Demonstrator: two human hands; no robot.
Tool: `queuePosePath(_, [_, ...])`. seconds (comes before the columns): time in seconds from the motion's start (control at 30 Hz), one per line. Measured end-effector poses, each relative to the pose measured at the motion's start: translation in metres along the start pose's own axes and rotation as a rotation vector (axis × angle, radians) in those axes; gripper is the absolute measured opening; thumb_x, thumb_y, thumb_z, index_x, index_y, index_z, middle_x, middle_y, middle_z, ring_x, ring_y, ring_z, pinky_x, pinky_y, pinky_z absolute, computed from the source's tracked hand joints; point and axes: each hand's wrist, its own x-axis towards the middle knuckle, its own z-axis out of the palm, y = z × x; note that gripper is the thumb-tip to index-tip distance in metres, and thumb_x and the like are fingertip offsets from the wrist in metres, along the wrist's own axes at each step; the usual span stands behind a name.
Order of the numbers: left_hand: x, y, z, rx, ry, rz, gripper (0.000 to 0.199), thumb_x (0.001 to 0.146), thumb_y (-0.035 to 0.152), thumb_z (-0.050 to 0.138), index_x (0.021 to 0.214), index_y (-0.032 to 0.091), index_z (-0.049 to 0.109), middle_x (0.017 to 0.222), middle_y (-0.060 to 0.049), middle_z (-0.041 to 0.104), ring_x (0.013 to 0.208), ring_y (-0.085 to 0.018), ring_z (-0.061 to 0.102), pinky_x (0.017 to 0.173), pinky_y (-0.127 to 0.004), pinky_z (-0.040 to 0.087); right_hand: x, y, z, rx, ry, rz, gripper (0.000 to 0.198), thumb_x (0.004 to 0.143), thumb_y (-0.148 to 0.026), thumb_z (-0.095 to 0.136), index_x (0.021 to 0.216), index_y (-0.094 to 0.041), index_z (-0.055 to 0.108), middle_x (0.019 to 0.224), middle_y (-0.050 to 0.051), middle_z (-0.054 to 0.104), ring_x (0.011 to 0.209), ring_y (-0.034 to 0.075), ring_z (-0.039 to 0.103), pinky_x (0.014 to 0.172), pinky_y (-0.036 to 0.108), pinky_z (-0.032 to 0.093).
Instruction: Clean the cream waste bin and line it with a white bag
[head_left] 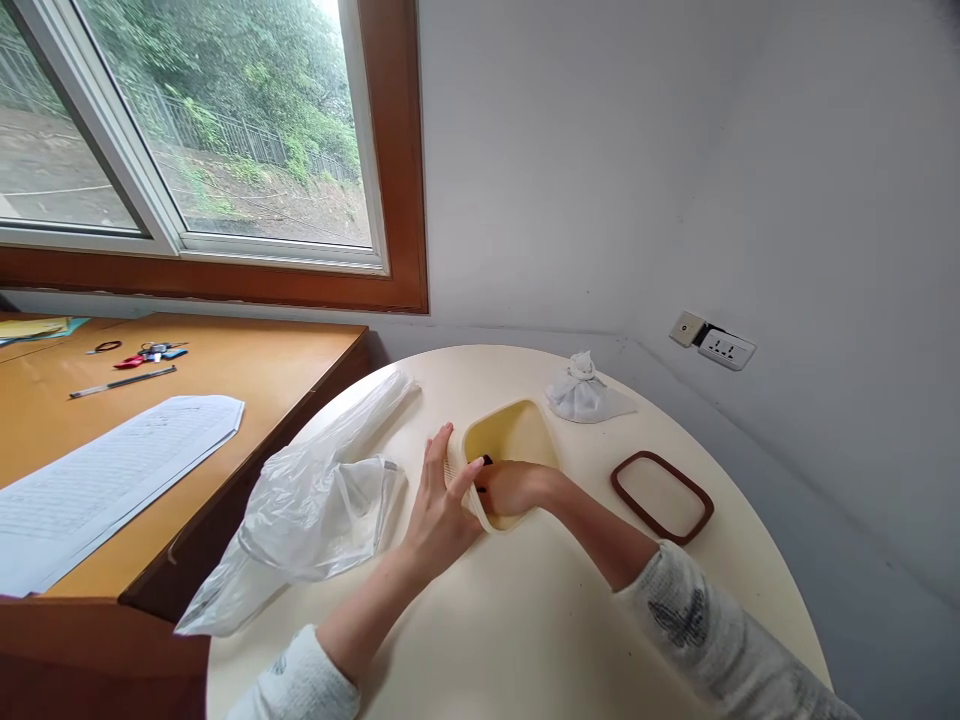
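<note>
A cream-yellow plastic bin (pixel 544 432) lies tipped on the round table, its opening turned toward me. My left hand (pixel 446 500) grips its left side, the thumb over the rim and the fingers along the outer wall. Inside the opening is my right hand (pixel 514 487), its fingers curled and partly hidden. Small dark patches show by those fingers; what they belong to, I cannot make out. Left of the bin, a crumpled clear plastic bag (pixel 315 510) is spread out. A brown rounded-rectangular frame (pixel 701 495) lies flat beyond my right forearm.
A knotted white plastic bag (pixel 583 395) sits near the far edge of the round table (pixel 480 640). On the wooden desk (pixel 300 350) at left are written papers (pixel 127 475), a pen (pixel 124 382) and keys (pixel 157 350). Wall sockets (pixel 726 348) are at right.
</note>
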Motion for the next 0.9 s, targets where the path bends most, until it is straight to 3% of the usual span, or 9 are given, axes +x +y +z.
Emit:
queuePosePath(0.13, [0.001, 0.000, -0.001, 0.004, 0.005, 0.010, 0.102, 0.059, 0.005, 0.068, 0.136, 0.039, 0.010, 0.148, -0.010, 0.006, 0.130, -0.038, 0.027, 0.088, -0.060, 0.042, 0.005, -0.001, 0.000, -0.096, -0.017, 0.077, 0.018, 0.078, -0.019, 0.045, 0.082, -0.017, 0.063, 0.080, 0.007, 0.066, 0.063, 0.018, 0.058, 0.048, 0.026, 0.039])
queuePosePath(0.3, [0.002, 0.001, 0.000, 0.013, -0.003, -0.016, 0.100, 0.060, 0.009, 0.070, 0.135, 0.040, 0.011, 0.148, -0.010, 0.007, 0.128, -0.039, 0.031, 0.085, -0.058, 0.046, -0.012, -0.002, -0.005, -0.184, 0.038, 0.146, 0.025, 0.081, -0.015, 0.040, 0.092, -0.013, 0.063, 0.093, 0.013, 0.066, 0.083, 0.025, 0.060, 0.058, 0.030, 0.041])
queuePosePath(0.43, [0.003, 0.001, -0.002, -0.031, -0.022, -0.028, 0.096, 0.061, 0.014, 0.072, 0.134, 0.036, 0.013, 0.146, -0.014, 0.013, 0.128, -0.037, 0.031, 0.085, -0.055, 0.046, -0.033, -0.001, -0.010, -0.185, 0.089, 0.188, 0.032, 0.086, -0.020, 0.032, 0.085, -0.012, 0.063, 0.083, 0.013, 0.066, 0.072, 0.022, 0.060, 0.055, 0.028, 0.038])
queuePosePath(0.57, [0.005, -0.001, -0.004, -0.113, -0.039, -0.043, 0.091, 0.063, 0.014, 0.071, 0.133, 0.033, 0.016, 0.143, -0.016, 0.016, 0.130, -0.034, 0.029, 0.089, -0.052, 0.045, -0.061, 0.001, -0.015, -0.183, 0.171, 0.066, 0.031, 0.086, -0.020, 0.034, 0.081, -0.016, 0.064, 0.081, 0.009, 0.066, 0.073, 0.020, 0.058, 0.062, 0.029, 0.039])
queuePosePath(0.7, [0.005, -0.005, -0.006, -0.170, -0.042, -0.052, 0.088, 0.063, 0.015, 0.073, 0.131, 0.031, 0.019, 0.143, -0.016, 0.018, 0.131, -0.032, 0.028, 0.091, -0.048, 0.044, -0.089, 0.001, -0.022, -0.114, 0.231, -0.042, 0.027, 0.086, -0.022, 0.039, 0.085, -0.020, 0.066, 0.078, 0.006, 0.067, 0.080, 0.020, 0.057, 0.081, 0.034, 0.040])
queuePosePath(0.8, [0.005, -0.009, -0.007, -0.214, -0.035, -0.096, 0.089, 0.061, 0.018, 0.075, 0.130, 0.031, 0.020, 0.143, -0.016, 0.019, 0.130, -0.032, 0.030, 0.089, -0.047, 0.046, -0.100, 0.006, -0.021, -0.114, 0.289, -0.103, 0.024, 0.084, -0.022, 0.046, 0.100, -0.025, 0.063, 0.082, 0.003, 0.067, 0.086, 0.020, 0.058, 0.099, 0.046, 0.026])
queuePosePath(0.9, [0.004, -0.013, -0.007, -0.240, -0.040, -0.144, 0.093, 0.060, 0.021, 0.077, 0.132, 0.032, 0.018, 0.143, -0.016, 0.021, 0.130, -0.032, 0.031, 0.087, -0.045, 0.048, -0.097, 0.013, -0.012, -0.177, 0.401, -0.119, 0.031, 0.086, -0.014, 0.040, 0.107, -0.024, 0.059, 0.085, 0.004, 0.066, 0.092, 0.019, 0.058, 0.104, 0.052, 0.011])
